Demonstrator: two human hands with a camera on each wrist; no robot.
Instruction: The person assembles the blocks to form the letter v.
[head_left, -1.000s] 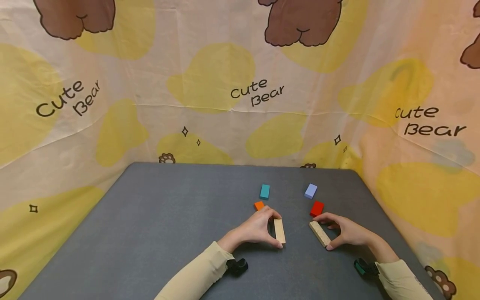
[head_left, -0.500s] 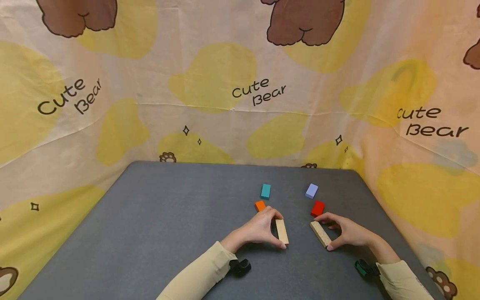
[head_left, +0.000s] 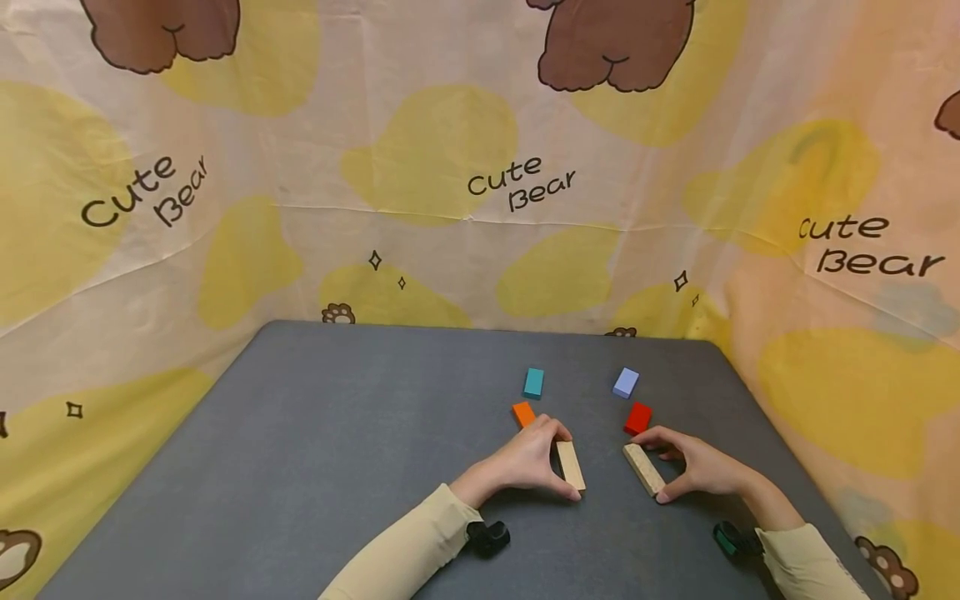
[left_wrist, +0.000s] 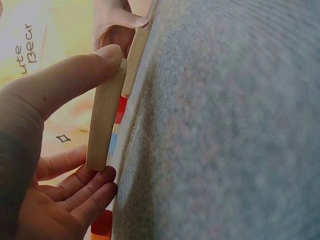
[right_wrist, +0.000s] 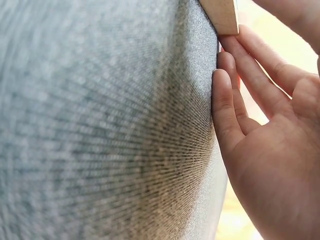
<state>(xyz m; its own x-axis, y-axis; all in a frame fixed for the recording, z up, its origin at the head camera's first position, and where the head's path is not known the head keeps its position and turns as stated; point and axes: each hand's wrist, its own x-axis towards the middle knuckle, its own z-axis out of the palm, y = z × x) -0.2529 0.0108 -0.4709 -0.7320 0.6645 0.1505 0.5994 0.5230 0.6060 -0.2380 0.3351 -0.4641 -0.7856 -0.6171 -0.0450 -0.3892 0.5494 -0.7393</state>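
Note:
My left hand [head_left: 525,460] pinches a plain wooden block [head_left: 571,465] by its two ends, between thumb and fingers. Seen from the left wrist, that block [left_wrist: 104,120] stands on edge, the thumb on one end and fingertips at the other. To its right, my right hand [head_left: 703,467] holds a second wooden block [head_left: 643,470] the same way, slanted on the grey table. A gap separates the two blocks. Only one end of the second block [right_wrist: 223,17] shows in the right wrist view. An orange block [head_left: 523,414], partly covered, lies behind the left hand; a red block [head_left: 637,418] lies behind the right fingers.
Farther back on the grey table [head_left: 337,433] lie a teal block [head_left: 533,383] and a light blue block [head_left: 626,382]. A patterned cloth [head_left: 420,167] with bears and lettering hangs behind the table and along both sides.
My left hand has slid a little to the right with its wooden block, narrowing the gap to the other one. The right hand and its block stay about where they were.

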